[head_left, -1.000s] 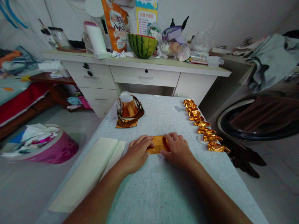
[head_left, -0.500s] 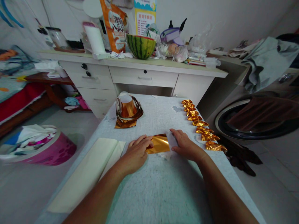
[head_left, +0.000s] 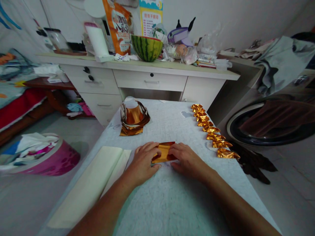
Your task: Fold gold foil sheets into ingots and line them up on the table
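A small rectangle of shiny gold foil paper [head_left: 163,152] lies on the cloth-covered table [head_left: 169,196] between my hands. At its left end, my left hand [head_left: 145,160] has curled fingers on top and the thumb by the near edge. My right hand [head_left: 187,161] closes on the right end, its fingertips covering that edge. Along the table's right side runs a row of twisted gold foil pieces [head_left: 213,130]. Toward the far left stands a loose roll of gold foil strip [head_left: 134,114]. A folded cream paper sheet [head_left: 91,183] lies left of my left forearm.
Behind the table is a white drawer desk [head_left: 151,78] holding a watermelon-patterned bowl [head_left: 147,49], an orange bag [head_left: 118,28] and plastic bags. A pink bin [head_left: 61,157] stands on the floor at left. A front-loading washing machine [head_left: 236,108] is at right.
My right hand has moved left onto the foil's right end and its fingers have closed there. The left thumb has come to the near edge. The foil's edges now lift slightly.
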`<action>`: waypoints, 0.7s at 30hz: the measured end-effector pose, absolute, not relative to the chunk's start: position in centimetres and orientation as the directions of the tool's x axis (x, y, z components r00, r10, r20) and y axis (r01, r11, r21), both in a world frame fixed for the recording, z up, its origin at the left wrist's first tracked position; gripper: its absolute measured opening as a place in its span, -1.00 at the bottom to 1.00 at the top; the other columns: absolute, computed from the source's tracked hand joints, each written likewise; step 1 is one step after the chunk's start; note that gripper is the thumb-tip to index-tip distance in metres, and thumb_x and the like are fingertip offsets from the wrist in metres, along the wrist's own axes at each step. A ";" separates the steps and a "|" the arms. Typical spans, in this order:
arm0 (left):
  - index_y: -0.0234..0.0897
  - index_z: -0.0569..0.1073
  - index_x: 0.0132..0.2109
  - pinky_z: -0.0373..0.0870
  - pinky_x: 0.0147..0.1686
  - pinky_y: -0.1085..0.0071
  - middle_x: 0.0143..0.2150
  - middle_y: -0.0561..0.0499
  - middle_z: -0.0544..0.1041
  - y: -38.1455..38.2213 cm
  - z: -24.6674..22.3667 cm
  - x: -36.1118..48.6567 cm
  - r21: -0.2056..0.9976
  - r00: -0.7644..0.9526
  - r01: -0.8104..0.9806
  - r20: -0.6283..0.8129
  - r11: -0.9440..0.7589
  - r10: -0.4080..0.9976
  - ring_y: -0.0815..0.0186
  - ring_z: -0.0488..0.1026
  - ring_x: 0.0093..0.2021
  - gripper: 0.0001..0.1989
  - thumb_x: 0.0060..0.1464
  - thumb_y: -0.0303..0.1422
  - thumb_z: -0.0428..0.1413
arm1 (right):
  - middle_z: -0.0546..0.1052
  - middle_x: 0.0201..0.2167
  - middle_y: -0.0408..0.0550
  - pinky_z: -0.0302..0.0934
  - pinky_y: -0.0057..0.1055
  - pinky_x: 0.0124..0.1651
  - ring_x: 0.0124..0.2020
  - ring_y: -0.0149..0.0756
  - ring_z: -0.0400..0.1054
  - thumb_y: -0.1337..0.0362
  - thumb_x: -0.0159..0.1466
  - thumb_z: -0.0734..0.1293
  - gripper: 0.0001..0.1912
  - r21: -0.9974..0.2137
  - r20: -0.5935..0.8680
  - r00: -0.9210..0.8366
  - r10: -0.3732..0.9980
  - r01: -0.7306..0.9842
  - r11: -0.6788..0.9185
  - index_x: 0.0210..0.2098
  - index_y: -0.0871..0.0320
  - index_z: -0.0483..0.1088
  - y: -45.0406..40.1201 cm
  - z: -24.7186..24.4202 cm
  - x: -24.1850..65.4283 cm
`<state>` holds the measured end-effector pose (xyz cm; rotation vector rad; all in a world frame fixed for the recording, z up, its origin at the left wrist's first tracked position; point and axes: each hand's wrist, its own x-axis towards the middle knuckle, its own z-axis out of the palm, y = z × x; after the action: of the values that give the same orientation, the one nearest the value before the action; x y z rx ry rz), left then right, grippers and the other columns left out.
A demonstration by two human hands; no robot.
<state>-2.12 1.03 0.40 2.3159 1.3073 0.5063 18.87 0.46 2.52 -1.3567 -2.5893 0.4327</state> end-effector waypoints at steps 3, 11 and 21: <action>-0.15 0.42 -0.22 0.16 0.10 0.16 0.08 0.00 0.39 1.0 0.8 -2.0 0.518 0.485 0.706 0.142 -0.483 0.863 0.14 0.28 0.11 -0.80 -0.06 -0.42 0.18 | 0.47 -0.14 -0.02 0.14 -0.31 -0.02 -0.07 -0.22 0.29 0.41 0.15 0.34 -0.73 -0.376 0.088 -0.542 0.836 0.759 0.532 -0.13 0.14 0.41 0.5 1.7 19.4; -0.18 0.46 -0.24 0.24 -0.06 0.21 -0.13 0.02 0.44 1.0 1.1 -1.8 0.486 0.513 0.715 0.123 -0.503 0.849 0.18 0.34 -0.06 -0.85 -0.03 -0.42 0.19 | 0.49 -0.11 -0.04 0.16 -0.32 0.01 -0.06 -0.24 0.31 0.39 0.16 0.36 -0.76 -0.421 0.150 -0.524 0.839 0.734 0.533 -0.15 0.14 0.43 0.3 1.1 19.7; -0.22 0.49 -0.25 0.28 -0.13 0.30 -0.25 0.01 0.47 1.1 0.5 -1.9 0.455 0.581 0.687 0.124 -0.567 0.804 0.23 0.36 -0.17 -0.91 0.12 -0.45 0.09 | 0.49 -0.13 0.02 0.17 -0.24 -0.01 -0.09 -0.17 0.31 0.36 0.14 0.41 -0.76 -0.430 0.193 -0.539 0.820 0.704 0.565 -0.17 0.14 0.45 0.6 0.5 19.7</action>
<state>-1.88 1.15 0.54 2.4564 1.2089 0.4535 19.73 0.61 0.46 -1.2396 -2.4293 0.4272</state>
